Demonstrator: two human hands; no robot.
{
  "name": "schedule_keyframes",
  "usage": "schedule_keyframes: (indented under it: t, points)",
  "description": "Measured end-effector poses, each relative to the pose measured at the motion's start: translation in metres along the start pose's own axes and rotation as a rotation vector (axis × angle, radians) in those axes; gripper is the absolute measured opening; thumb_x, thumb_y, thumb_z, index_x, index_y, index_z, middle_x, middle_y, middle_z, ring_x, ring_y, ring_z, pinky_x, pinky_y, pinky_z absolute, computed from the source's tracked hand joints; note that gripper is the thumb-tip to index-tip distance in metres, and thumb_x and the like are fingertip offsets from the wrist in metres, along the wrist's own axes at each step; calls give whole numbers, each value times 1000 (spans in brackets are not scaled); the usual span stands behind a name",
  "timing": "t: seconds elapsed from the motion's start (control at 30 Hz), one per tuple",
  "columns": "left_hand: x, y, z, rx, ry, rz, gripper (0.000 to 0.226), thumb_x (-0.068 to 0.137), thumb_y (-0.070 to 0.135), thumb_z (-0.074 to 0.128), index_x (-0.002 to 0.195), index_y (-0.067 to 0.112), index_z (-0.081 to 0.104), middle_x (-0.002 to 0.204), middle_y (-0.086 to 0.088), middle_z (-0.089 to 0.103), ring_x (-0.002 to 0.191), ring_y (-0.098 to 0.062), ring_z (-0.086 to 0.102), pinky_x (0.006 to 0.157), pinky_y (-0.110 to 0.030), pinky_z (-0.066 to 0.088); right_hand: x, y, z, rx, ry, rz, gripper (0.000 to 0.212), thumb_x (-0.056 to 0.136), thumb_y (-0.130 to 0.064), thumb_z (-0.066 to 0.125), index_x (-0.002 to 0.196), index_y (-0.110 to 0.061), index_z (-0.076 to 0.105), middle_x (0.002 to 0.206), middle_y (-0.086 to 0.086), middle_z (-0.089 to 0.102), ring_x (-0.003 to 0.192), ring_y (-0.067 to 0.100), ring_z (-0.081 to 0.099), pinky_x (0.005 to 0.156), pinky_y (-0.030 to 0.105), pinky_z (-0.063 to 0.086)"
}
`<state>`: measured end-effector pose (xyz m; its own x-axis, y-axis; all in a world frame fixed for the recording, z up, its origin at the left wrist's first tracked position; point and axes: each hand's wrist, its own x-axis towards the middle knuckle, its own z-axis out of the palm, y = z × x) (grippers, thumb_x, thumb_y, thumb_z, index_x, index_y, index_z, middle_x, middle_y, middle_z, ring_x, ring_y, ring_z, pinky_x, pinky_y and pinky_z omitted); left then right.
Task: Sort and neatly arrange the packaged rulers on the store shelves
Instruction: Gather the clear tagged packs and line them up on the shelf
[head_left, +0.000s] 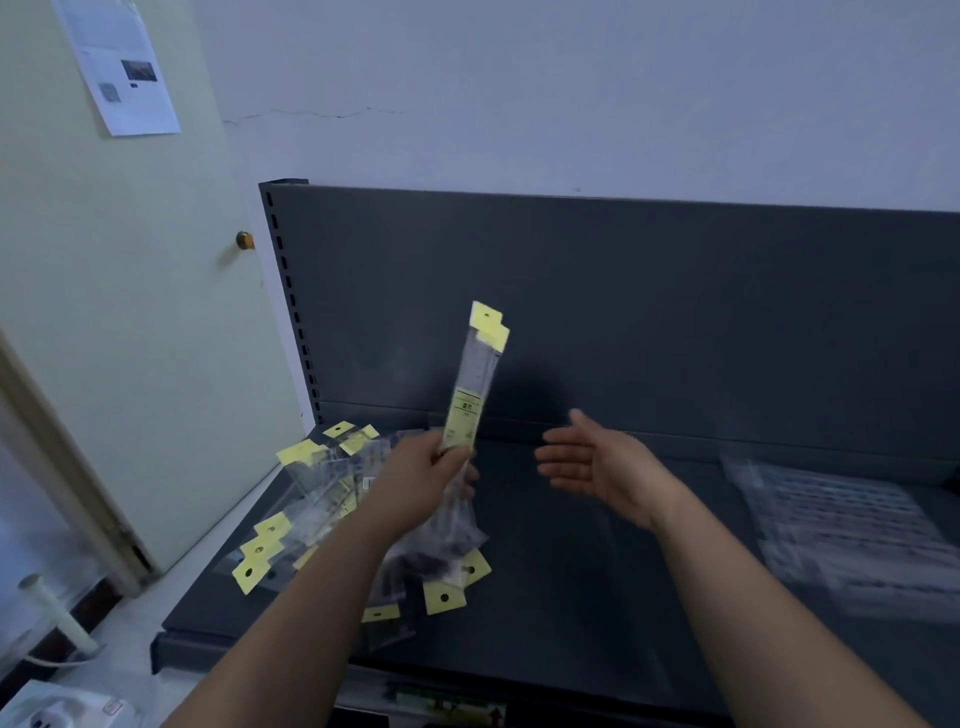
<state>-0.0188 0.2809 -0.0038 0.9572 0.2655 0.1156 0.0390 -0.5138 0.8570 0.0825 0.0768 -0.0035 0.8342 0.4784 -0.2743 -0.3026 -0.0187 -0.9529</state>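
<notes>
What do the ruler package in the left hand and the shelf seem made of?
The ruler package in the left hand: clear, glossy plastic sleeve, the back panel shows through; its yellow header looks like matte card, with a punched hole. The shelf: probably painted sheet metal, matte dark grey, judging by the slotted upright.

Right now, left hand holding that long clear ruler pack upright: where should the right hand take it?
Pinch the long clear ruler pack at its clear middle, from the right. The left hand grips its bottom end, the yellow header card on top looks flimsy, and the open right hand faces it from that side.
</notes>
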Motion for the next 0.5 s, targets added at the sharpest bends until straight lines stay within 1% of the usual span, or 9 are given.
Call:
schedule_keyframes:
  t: [0.07, 0.1, 0.13, 0.2, 0.27, 0.3, 0.33, 0.4, 0.5]
  points:
    - [-5, 4, 9, -285, -53, -101, 13, 95, 13, 57, 104, 5, 63, 84, -6, 73, 68, -10, 72, 61, -18, 56, -1, 4, 16, -139, -30, -72, 34, 90, -36, 62, 108, -8, 66, 105, 14, 70, 92, 23, 68, 85, 35, 55]
    - [-7, 3, 15, -356, -75, -141, 13, 93, 12, 61, 104, 8, 64, 89, -8, 74, 73, -15, 73, 64, -23, 58, -1, 6, 24, -190, -42, -114, 30, 87, -30, 67, 106, -7, 67, 104, 13, 71, 91, 21, 67, 86, 35, 54]
    - [-10, 3, 19, -381, -89, -165, 11, 90, 11, 64, 102, 9, 66, 90, -8, 74, 75, -16, 73, 64, -25, 58, -1, 7, 32, -212, -47, -152, 27, 86, -23, 69, 105, -5, 67, 103, 14, 71, 88, 20, 67, 84, 35, 54]
    - [-14, 0, 27, -369, -106, -190, 13, 86, 11, 69, 99, 10, 68, 92, -8, 74, 80, -17, 73, 68, -25, 58, 2, 11, 42, -185, -37, -187, 22, 84, -11, 71, 102, 1, 67, 97, 14, 72, 82, 19, 68, 75, 30, 57]
    - [-17, -3, 29, -423, -120, -217, 18, 86, 16, 70, 101, 7, 68, 95, -10, 74, 86, -22, 72, 77, -33, 59, 4, 13, 46, -185, -38, -185, 19, 83, -7, 71, 99, 2, 67, 91, 10, 73, 77, 15, 69, 64, 22, 54]
    - [-18, -3, 28, -478, -126, -243, 20, 89, 21, 67, 101, 5, 69, 94, -12, 74, 87, -25, 72, 80, -37, 58, 4, 13, 46, -198, -48, -180, 17, 83, -7, 71, 98, 0, 67, 88, 8, 73, 75, 13, 69, 62, 20, 52]
    - [-19, -5, 27, -533, -131, -273, 26, 93, 28, 61, 101, 4, 69, 93, -14, 74, 87, -27, 72, 82, -40, 58, 5, 14, 46, -206, -59, -173, 15, 83, -7, 70, 96, -2, 67, 86, 5, 73, 74, 12, 68, 62, 20, 52]
    - [-21, -9, 25, -563, -132, -298, 40, 97, 40, 50, 104, 5, 69, 96, -17, 73, 92, -32, 71, 86, -46, 57, 6, 16, 47, -205, -75, -158, 14, 82, -7, 71, 96, -3, 68, 88, 6, 72, 78, 14, 68, 70, 26, 55]
    - [-25, -15, 24, -529, -100, -274, 42, 98, 41, 46, 104, 7, 69, 97, -19, 72, 94, -37, 69, 87, -50, 55, 9, 19, 50, -171, -79, -147, 16, 82, -5, 71, 97, -3, 68, 94, 10, 72, 83, 20, 68, 80, 35, 55]
